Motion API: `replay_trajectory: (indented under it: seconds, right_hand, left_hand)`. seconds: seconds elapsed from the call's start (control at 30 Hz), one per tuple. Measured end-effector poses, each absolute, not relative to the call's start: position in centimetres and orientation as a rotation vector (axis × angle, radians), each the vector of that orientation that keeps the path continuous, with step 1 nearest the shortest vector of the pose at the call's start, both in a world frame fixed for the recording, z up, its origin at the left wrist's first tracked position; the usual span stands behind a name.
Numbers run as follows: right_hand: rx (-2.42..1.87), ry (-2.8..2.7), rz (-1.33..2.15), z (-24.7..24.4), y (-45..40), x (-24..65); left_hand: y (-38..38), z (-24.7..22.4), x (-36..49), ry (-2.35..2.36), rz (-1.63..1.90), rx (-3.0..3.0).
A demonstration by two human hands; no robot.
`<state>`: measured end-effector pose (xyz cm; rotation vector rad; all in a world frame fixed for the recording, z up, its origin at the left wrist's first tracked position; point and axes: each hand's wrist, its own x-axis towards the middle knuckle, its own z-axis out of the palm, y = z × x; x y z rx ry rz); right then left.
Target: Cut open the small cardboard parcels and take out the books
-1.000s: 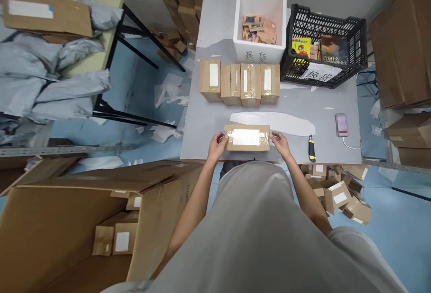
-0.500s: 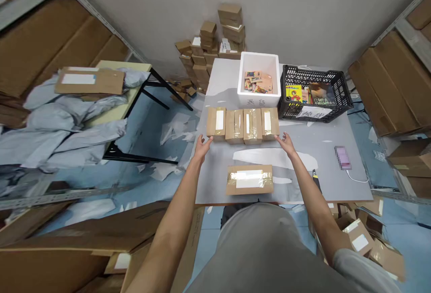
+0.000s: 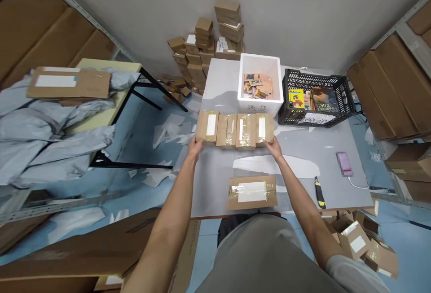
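Two hands at the ends of a row of cartons. A row of four boxes (image 3: 246, 130) stands side by side on the table (image 3: 215, 181), just in front of the white foam bin (image 3: 245, 105). The left hand (image 3: 195, 146) is at the near outer corner of the leftmost box (image 3: 208, 126); the right hand (image 3: 273, 147) is at the matching corner of the rightmost box (image 3: 265, 128). At each end the fingers hold the corner of the end box, the thumb toward the front; how hard they press cannot be told. The two middle boxes are touched by neither hand. Holding at opposite ends presumably lets an inward push keep the four together as one block, the outer boxes bearing on the inner ones.

A single taped box (image 3: 252, 192) lies apart, crosswise at the near edge, its white label upward, probably for easy reading. The black crate (image 3: 291, 116), containing books, stands at the back beside the bin, perhaps to leave working space in front. The cutter (image 3: 319, 193) and the phone (image 3: 344, 163) lie to the right, well apart from the row.
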<state>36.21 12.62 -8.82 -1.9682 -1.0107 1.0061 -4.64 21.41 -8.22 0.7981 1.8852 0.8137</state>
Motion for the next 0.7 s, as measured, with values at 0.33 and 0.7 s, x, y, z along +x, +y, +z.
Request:
replay_trajectory:
  seconds: [0.33, 0.7]
  right_hand:
    - [-1.987, -1.181, 1.016, -9.5, 11.1, 38.9]
    - [-2.85, -0.913, 0.486, -10.5, -10.1, 57.2]
  left_hand:
    - [19.7, -7.7, -5.8, 1.935, 0.81, 0.839]
    - [0.0, -10.7, 0.8, 1.634, 0.621, 0.789]
